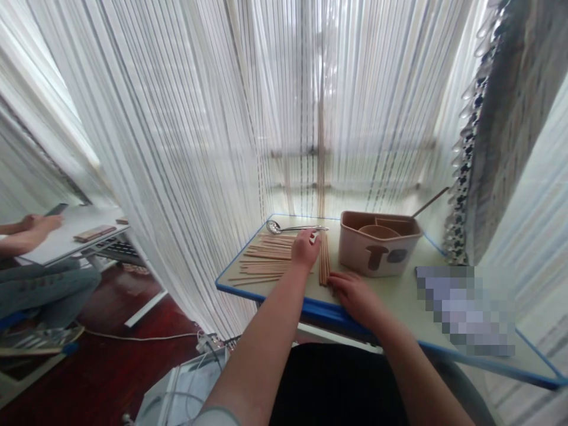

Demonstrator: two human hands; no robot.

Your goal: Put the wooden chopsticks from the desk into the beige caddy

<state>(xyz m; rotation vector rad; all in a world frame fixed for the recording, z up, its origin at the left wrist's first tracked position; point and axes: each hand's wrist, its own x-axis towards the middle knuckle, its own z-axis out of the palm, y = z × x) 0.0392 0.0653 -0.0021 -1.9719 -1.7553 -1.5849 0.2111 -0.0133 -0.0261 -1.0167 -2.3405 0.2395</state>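
Note:
Several wooden chopsticks (268, 255) lie roughly side by side across the left part of the table. A narrow row of chopsticks (324, 260) points away from me, between my two hands. My left hand (306, 247) reaches over the loose chopsticks to the row's far end, its fingers curved with a gap between thumb and forefinger. Past those fingertips lies a metal slotted spoon (274, 227), its handle stretching right. Low on the table, my right hand (352, 294) rests with fingers extended, fingertips at the row's near end.
A brown and cream compartmented utensil holder (377, 257) stands at the back right, with a thin stick (430, 202) leaning out. A pixelated flat item (461, 310) lies farther right. The table has a blue edge (323, 309). String curtains (199, 148) hang behind; another person's hands (42, 223) are at far left.

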